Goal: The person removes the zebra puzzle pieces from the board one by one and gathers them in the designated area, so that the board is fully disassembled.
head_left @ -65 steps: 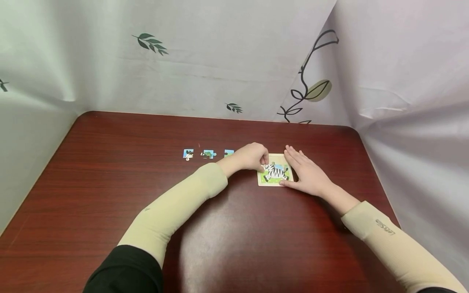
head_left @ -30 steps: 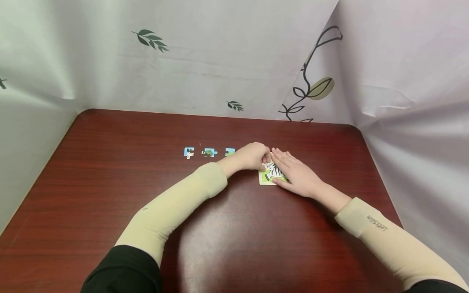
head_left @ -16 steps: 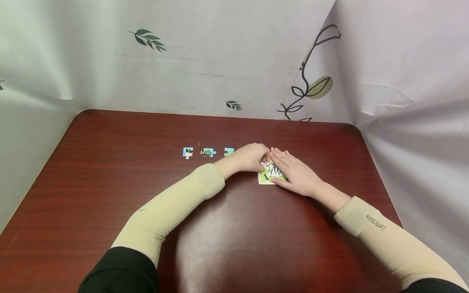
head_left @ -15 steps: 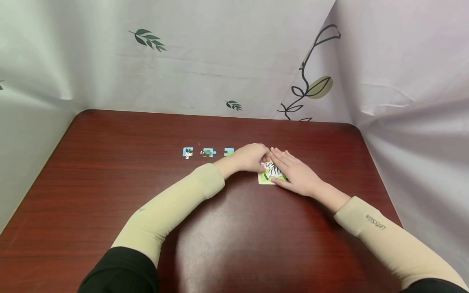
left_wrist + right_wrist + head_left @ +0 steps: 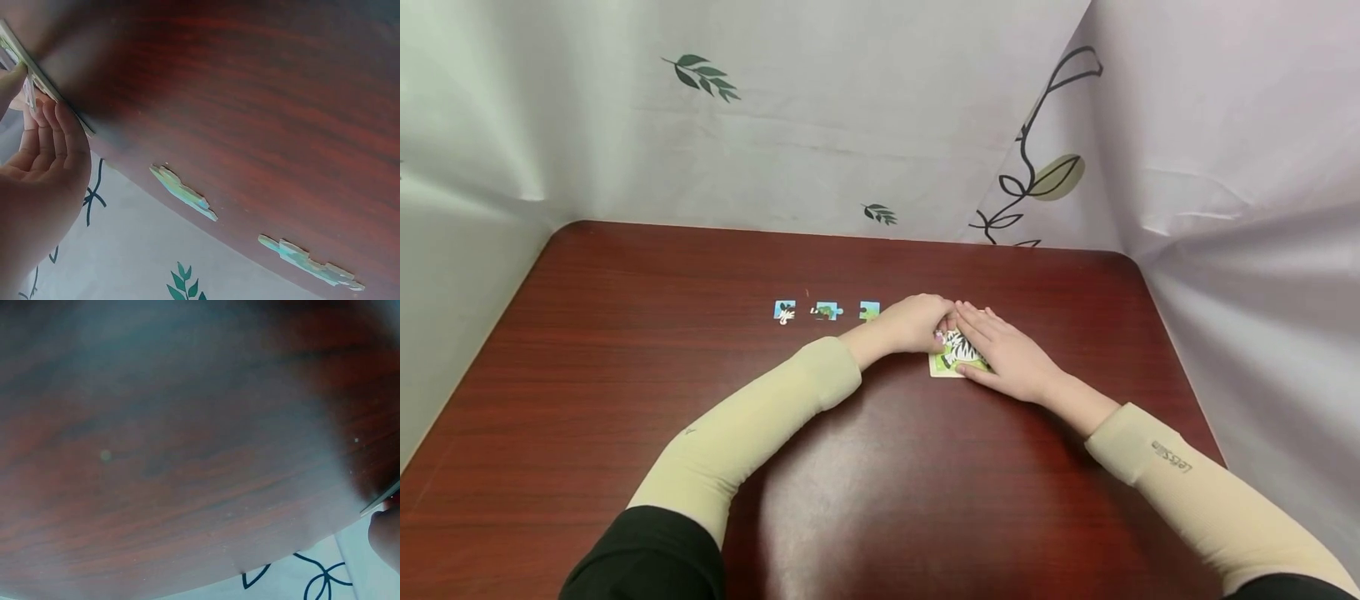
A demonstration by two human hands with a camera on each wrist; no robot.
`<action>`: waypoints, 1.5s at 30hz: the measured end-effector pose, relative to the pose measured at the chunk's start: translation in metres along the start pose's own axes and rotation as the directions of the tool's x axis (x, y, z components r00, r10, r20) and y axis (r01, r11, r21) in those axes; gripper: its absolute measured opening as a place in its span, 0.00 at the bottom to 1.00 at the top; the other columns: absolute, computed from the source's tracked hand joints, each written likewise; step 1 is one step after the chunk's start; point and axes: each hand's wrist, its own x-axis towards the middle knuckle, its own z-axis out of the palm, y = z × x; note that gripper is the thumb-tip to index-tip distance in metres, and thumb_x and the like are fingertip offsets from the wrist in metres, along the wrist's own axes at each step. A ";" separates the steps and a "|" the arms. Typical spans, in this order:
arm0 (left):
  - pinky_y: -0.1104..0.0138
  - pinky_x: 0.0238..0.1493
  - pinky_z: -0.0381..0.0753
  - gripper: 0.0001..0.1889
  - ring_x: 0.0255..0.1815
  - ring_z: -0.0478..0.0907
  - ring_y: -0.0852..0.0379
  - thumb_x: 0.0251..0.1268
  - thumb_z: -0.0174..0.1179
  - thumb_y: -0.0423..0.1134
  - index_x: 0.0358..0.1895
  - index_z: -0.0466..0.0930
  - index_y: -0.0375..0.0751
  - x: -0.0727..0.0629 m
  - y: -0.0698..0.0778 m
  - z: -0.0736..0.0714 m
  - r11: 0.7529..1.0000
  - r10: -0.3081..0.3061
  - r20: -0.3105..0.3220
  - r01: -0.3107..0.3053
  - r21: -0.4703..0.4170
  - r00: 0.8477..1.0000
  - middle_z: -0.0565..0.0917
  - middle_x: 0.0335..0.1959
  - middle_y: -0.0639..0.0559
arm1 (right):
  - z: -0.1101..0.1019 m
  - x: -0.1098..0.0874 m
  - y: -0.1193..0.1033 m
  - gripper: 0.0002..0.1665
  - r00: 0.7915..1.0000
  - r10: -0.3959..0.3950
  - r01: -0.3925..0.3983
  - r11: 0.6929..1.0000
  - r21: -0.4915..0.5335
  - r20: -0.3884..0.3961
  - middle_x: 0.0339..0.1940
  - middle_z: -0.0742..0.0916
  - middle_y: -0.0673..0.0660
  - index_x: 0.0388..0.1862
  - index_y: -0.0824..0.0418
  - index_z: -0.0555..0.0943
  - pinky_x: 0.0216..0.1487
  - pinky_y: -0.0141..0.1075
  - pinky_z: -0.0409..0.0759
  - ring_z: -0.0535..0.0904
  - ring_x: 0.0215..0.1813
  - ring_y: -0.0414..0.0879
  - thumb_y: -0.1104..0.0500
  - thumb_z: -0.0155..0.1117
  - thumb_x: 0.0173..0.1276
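A small square zebra jigsaw in a pale wooden tray (image 5: 936, 370) lies on the table right of centre in the head view. My left hand (image 5: 916, 323) is at its left side, fingers bent. In the left wrist view a thin puzzle piece (image 5: 30, 92) stands tilted between the thumb and fingertips. My right hand (image 5: 1011, 354) rests over the right part of the tray with fingers straight, covering much of the picture, its fingertips close to my left hand. The right wrist view shows only a bit of that hand (image 5: 386, 534) beside the tray's edge.
Left of the tray, three loose jigsaw pieces lie in a row: a zebra-head piece (image 5: 785, 311), a blue and green piece (image 5: 828, 311), and another blue and green piece (image 5: 869, 310) beside my left wrist. A white patterned cloth (image 5: 805, 150) hangs behind the dark red table (image 5: 880, 483).
My right hand has shifted left from the tray's right edge to lie over the picture. Over the last second both hands have stayed nearly in place, with slight movement in the left fingers.
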 end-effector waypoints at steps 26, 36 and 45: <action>0.76 0.43 0.75 0.03 0.37 0.80 0.60 0.66 0.67 0.33 0.40 0.87 0.39 0.002 -0.001 0.001 0.976 0.081 -0.025 -0.084 -0.201 0.996 0.85 0.34 0.51 | -0.002 -0.002 0.001 0.49 1.000 0.008 -0.008 1.000 -0.012 0.006 0.88 0.60 0.65 0.83 0.71 0.60 0.87 0.58 0.55 0.55 0.89 0.59 0.43 0.64 0.77; 0.73 0.49 0.78 0.04 0.41 0.83 0.59 0.68 0.68 0.33 0.42 0.88 0.40 0.005 0.001 -0.002 0.978 0.043 0.012 -0.039 -0.205 0.999 0.89 0.38 0.49 | -0.002 -0.001 0.002 0.49 1.000 0.005 -0.005 1.000 -0.013 -0.003 0.88 0.60 0.64 0.83 0.70 0.61 0.86 0.59 0.55 0.56 0.89 0.59 0.42 0.64 0.77; 0.70 0.52 0.80 0.03 0.43 0.83 0.58 0.68 0.68 0.33 0.42 0.88 0.40 0.004 -0.001 -0.004 0.986 0.026 -0.004 -0.026 -0.167 1.000 0.89 0.39 0.48 | -0.001 0.001 0.001 0.49 1.000 0.001 -0.002 1.000 -0.015 -0.005 0.88 0.61 0.65 0.83 0.71 0.62 0.86 0.58 0.55 0.56 0.88 0.59 0.42 0.65 0.76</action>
